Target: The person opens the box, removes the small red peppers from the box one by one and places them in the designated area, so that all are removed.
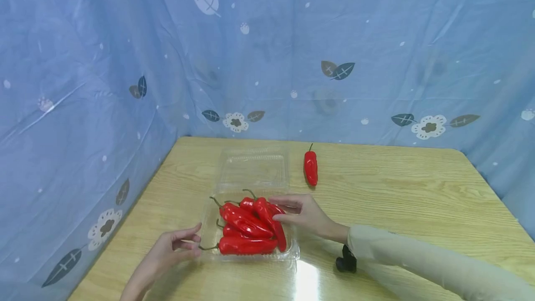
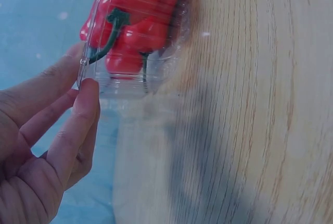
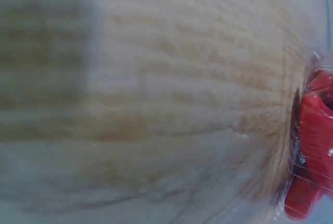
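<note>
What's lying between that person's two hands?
Red peppers in a clear plastic box lie between the left hand and right hand, as the head view shows.

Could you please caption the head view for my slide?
Left hand and right hand at a clear container of red peppers.

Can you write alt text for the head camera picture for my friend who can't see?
A left hand grips a clear plastic box of red peppers while the right hand touches the peppers at the other side. The box's open lid lies behind it, and one more pepper is on the wooden table.
</note>
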Demonstrator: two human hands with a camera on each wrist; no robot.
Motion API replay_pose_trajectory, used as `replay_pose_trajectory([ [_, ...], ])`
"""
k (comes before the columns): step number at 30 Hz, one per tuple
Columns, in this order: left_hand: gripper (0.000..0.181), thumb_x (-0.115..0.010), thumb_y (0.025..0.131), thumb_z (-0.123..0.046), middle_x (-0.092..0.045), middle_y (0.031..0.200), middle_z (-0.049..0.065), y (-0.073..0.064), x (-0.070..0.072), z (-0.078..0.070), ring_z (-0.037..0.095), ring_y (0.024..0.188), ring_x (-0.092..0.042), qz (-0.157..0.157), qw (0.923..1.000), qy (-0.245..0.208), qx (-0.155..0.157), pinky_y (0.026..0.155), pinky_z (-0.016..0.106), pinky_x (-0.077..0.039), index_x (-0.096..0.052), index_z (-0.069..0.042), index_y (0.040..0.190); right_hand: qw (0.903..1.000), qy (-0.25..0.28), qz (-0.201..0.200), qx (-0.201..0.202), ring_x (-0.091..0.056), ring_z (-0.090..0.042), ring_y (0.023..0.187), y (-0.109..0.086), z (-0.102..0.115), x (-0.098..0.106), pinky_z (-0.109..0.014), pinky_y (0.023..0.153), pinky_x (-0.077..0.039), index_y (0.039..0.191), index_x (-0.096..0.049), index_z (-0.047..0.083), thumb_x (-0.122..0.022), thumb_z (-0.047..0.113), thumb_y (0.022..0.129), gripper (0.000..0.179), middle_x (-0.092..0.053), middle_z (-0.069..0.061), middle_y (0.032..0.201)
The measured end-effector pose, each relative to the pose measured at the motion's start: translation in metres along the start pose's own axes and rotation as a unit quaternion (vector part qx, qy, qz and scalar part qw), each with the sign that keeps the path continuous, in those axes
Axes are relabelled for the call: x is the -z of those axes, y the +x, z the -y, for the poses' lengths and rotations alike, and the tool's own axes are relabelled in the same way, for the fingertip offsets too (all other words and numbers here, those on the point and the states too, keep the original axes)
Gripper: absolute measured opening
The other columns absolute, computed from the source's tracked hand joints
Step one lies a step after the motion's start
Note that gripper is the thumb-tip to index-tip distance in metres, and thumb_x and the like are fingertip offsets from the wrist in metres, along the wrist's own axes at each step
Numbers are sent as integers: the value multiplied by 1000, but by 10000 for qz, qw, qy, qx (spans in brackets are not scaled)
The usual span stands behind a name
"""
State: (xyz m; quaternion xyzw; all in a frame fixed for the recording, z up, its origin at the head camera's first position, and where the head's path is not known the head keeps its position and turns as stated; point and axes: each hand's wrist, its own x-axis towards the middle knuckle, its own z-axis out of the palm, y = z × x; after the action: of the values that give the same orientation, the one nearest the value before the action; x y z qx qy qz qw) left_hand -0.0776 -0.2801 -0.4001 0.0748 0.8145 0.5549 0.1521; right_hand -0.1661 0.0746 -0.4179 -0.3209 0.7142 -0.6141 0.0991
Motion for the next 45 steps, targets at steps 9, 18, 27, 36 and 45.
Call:
replay_pose_trajectory([
  [9,70,-74,83,-11,-58,114,27,-2,-3,2,10,91,-61,-59,9999,-23,104,76,23,-53,-38,12,137,9921,-1168,388,-226,-58,-23,116,16,1,-13,-31,91,-48,130,-59,1,-76,18,83,52,-62,-10,125],
  [18,70,-75,82,-13,-59,115,25,-2,-2,3,16,94,-61,-109,9997,48,230,76,24,-53,-39,10,138,9645,-2490,867,116,-62,-20,108,36,5,-26,-21,85,-49,131,-57,3,-79,11,80,57,-64,-8,123],
  [27,71,-75,81,-12,-59,114,26,-1,-3,3,11,92,-61,-140,9998,53,165,77,23,-52,-39,11,138,9668,-2346,949,-350,-61,-16,104,40,5,-31,-20,81,-50,136,-53,6,-76,13,82,59,-65,-6,120],
  [36,69,-74,83,-12,-60,115,25,0,-3,4,10,92,-61,-103,9998,55,175,77,23,-52,-39,10,138,9789,-1952,478,-373,-62,-25,109,38,4,-33,-29,85,-52,127,-59,1,-76,8,79,52,-65,-10,120],
  [45,67,-73,83,-10,-59,114,26,-2,-3,3,6,89,-61,-154,9998,128,0,77,22,-52,-39,12,137,9875,-1532,365,-33,-62,-14,102,38,3,-39,-22,86,-49,125,-62,9,-77,10,81,46,-67,0,113],
])
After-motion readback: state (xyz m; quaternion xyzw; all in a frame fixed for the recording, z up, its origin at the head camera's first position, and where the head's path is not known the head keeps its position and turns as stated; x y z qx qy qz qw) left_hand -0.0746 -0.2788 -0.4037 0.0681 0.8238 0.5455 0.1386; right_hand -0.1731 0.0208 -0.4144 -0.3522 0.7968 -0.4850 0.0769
